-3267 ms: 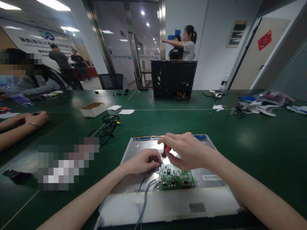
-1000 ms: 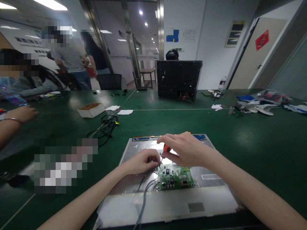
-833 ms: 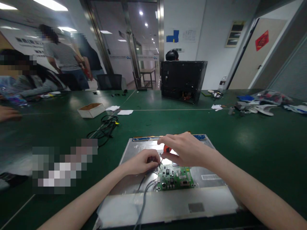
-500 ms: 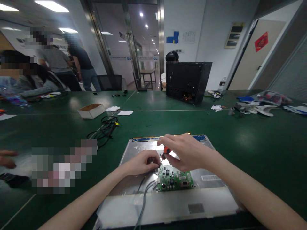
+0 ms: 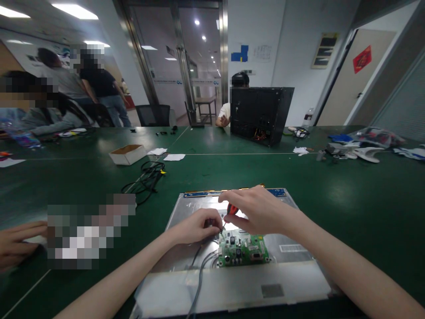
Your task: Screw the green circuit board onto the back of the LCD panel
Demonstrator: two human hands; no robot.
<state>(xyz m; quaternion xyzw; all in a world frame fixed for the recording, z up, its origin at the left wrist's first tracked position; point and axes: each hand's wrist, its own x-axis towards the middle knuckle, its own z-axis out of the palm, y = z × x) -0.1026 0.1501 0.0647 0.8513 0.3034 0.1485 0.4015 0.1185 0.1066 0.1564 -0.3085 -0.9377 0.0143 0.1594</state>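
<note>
My right hand (image 5: 254, 210) is closed around the red and black handle of a screwdriver (image 5: 232, 209), whose thin shaft slants down to the upper left corner of a green circuit board (image 5: 244, 249). Close beside that tip, my left hand (image 5: 203, 225) has its thumb and fingers pinched together; whatever is between them is hidden. The board lies on the silver metal back of a display panel (image 5: 292, 254), which has a blue strip (image 5: 277, 192) along its far edge. Grey cables (image 5: 200, 277) run from the board's left side toward me.
On the green table (image 5: 232, 170) are a tangle of black cable (image 5: 146, 179), an open white box (image 5: 128, 155) and a black computer case (image 5: 260, 115). Another person's hand (image 5: 20, 243) rests at the left. Bags and loose parts (image 5: 365, 144) lie at the right.
My hands and the screwdriver stay almost in place. At the left, another person's hand has come further into view. Behind the computer case, a person's hand now shows; standing people in the background have shifted.
</note>
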